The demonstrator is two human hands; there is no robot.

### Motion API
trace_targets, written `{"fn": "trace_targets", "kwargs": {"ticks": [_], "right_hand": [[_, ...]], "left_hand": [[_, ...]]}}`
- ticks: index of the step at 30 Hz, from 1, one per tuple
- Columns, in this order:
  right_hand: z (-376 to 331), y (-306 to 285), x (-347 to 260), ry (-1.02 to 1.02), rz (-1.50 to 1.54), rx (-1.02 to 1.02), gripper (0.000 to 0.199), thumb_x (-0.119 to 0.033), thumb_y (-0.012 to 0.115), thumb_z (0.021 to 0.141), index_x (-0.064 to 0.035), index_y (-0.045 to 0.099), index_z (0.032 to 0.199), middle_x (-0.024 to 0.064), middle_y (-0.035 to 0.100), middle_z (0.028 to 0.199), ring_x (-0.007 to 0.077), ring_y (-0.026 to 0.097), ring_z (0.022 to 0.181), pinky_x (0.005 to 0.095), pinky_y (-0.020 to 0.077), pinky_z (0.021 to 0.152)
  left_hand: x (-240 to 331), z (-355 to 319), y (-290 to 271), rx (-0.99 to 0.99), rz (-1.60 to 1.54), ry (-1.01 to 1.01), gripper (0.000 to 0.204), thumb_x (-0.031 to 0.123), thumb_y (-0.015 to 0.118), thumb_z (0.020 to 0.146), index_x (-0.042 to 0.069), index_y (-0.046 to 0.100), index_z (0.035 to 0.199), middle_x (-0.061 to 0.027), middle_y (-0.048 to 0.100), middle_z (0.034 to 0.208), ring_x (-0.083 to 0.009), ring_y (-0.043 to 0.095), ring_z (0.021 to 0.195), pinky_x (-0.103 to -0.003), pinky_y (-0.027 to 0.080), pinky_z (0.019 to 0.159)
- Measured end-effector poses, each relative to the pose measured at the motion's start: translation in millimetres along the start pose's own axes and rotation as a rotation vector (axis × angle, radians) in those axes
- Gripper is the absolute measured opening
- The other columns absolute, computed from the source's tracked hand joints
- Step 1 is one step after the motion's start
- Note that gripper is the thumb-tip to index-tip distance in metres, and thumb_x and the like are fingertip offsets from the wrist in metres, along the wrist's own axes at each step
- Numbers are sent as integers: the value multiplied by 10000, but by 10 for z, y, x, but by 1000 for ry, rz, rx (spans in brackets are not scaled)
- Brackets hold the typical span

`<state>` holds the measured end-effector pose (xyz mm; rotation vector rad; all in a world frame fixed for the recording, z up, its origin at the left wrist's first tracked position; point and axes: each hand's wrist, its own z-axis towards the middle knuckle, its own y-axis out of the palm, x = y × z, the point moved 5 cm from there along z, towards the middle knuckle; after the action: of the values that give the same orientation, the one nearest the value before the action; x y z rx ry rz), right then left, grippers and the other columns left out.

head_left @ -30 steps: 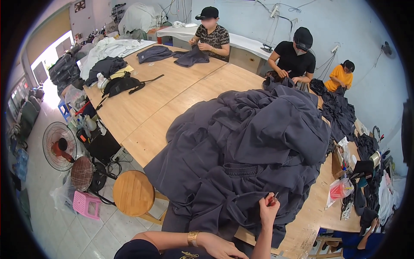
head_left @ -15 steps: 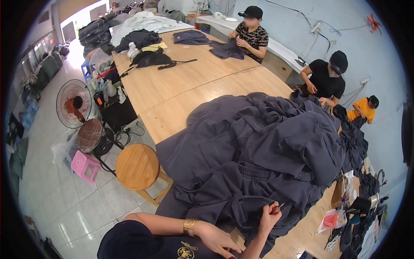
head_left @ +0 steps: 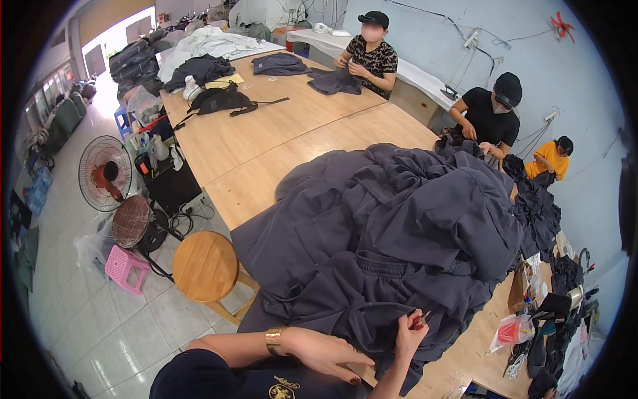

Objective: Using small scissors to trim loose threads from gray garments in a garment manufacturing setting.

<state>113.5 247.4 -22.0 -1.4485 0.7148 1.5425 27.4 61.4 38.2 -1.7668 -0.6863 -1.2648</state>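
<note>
A large heap of dark grey garments (head_left: pixel 372 219) covers the near part of the table, and a gathered elastic waistband (head_left: pixel 380 263) shows in it. My right hand (head_left: pixel 408 340) is closed around a small red-handled tool with a metal tip (head_left: pixel 420 322), held over the heap's near edge; whether it is snips or a seam ripper cannot be made out. Lower and to the left, my left hand (head_left: pixel 322 354) is open, its fingers stretched out beside the cloth's near edge. A gold bracelet (head_left: pixel 274 341) circles that wrist.
A round wooden stool (head_left: pixel 205 266) stands left of the heap, near a pink plastic stool (head_left: pixel 127 268) and a fan (head_left: pixel 105 173). A black bag (head_left: pixel 222 100) lies on the table (head_left: pixel 292 133). Three people handle dark cloth at the far right. Tools and bags (head_left: pixel 512 332) clutter the right side.
The whole view has shifted slightly, so the table and heap sit further left. My left hand's fingers look more stretched out. The right hand still holds the red-handled tool.
</note>
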Motion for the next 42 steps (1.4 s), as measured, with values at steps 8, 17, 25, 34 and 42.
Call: {"fn": "trace_targets", "kwargs": {"ticks": [8, 17, 25, 34, 42], "right_hand": [[15, -24, 62, 5, 8, 39, 255, 11, 621, 758, -77, 400, 666, -58, 339, 632, 45, 321, 586, 213, 253, 553], [36, -37, -68, 45, -51, -3, 263, -10, 622, 781, -72, 399, 657, -70, 347, 610, 39, 322, 561, 222, 261, 534], [26, -6, -30, 62, -7, -63, 272, -3, 645, 779, -86, 400, 695, -64, 346, 655, 45, 334, 602, 221, 285, 572], [79, 35, -67, 43, -16, -127, 314, 12, 622, 765, -70, 348, 636, -51, 341, 616, 47, 318, 561, 218, 259, 526], [50, 3, -29, 76, -56, -111, 304, 15, 620, 764, -71, 355, 642, -53, 332, 623, 42, 323, 570, 217, 269, 537]], "left_hand": [[79, -1080, -619, 324, -60, -222, 572, 403, 490, 945, 36, 381, 1369, -219, 572, 1186, -314, 552, 1115, -353, 415, 932], [832, -4983, -355, 2654, 384, 637, 464, 183, 508, 941, -18, 356, 1330, -101, 400, 1358, -279, 387, 1275, -398, 345, 1057], [-304, -6126, 301, 3050, 768, -310, 604, 292, 594, 893, -33, 359, 1344, -172, 407, 1368, -294, 380, 1284, -407, 311, 1058], [-2526, -2666, 1442, 442, -1217, -1265, 413, 362, 448, 943, 69, 519, 1226, -165, 600, 1153, -278, 590, 1072, -471, 510, 844], [-2368, -2223, 917, 310, -275, -1254, 433, 380, 409, 915, 9, 628, 875, -107, 679, 755, -183, 677, 648, -307, 532, 626]]}}
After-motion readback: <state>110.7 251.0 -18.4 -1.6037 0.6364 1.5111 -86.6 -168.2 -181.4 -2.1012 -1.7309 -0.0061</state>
